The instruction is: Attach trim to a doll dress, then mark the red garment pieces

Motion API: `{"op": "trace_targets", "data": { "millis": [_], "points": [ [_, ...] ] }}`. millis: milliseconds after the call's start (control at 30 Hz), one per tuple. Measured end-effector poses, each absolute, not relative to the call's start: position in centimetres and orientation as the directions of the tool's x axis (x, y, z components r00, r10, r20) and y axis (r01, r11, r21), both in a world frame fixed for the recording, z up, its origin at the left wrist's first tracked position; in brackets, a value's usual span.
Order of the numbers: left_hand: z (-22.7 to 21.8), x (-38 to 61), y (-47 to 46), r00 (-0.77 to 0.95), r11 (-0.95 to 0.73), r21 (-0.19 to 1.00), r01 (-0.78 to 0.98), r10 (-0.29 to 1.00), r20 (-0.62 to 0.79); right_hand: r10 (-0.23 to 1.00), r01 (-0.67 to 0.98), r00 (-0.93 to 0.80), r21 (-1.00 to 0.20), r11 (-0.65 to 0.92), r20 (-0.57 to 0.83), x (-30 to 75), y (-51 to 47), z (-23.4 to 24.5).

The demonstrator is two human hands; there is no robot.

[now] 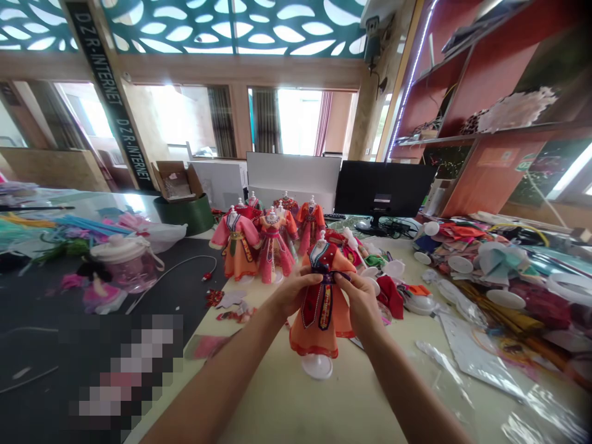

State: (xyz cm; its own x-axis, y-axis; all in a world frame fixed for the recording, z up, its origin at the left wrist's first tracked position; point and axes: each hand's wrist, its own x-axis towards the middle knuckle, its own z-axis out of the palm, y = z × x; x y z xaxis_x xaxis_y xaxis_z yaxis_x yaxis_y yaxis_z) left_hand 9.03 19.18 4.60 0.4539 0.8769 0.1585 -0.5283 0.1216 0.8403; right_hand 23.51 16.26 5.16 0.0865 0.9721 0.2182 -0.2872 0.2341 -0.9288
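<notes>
A small orange and red doll dress (314,336) with beaded trim stands upright on a white mannequin stand (317,366) in front of me. Around its waist runs a dark purple sash (329,276). My left hand (296,290) pinches the sash at the left side of the waist. At the right side, my right hand (362,299) grips the sash between thumb and fingers. Decorated strips hang down the front of the skirt. Just behind stand several similar dressed mannequins, among them a pink and orange dress (238,246) and a pink dress (274,250).
Cloth scraps and white stand bases (506,299) are heaped at the right. Plastic bags (444,364) lie nearer me. A black monitor (386,191) stands behind. A lidded plastic tub (127,262) and a white cable (178,265) lie on the dark surface at left.
</notes>
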Motion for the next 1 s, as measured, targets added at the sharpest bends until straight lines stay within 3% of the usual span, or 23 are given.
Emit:
{"op": "trace_targets", "data": {
  "millis": [433, 1000],
  "points": [
    [4.8, 9.3, 18.1, 0.497, 0.137, 0.810, -0.570, 0.842, 0.208, 0.932, -0.198, 0.160, -0.914, 0.354, 0.326, 23.9, 14.3, 6.5],
    [4.4, 9.8, 17.1, 0.539, 0.218, 0.749, -0.625, 0.815, 0.213, 0.969, -0.320, 0.093, -0.915, 0.247, 0.229, 24.0, 14.1, 6.4]
  ]
}}
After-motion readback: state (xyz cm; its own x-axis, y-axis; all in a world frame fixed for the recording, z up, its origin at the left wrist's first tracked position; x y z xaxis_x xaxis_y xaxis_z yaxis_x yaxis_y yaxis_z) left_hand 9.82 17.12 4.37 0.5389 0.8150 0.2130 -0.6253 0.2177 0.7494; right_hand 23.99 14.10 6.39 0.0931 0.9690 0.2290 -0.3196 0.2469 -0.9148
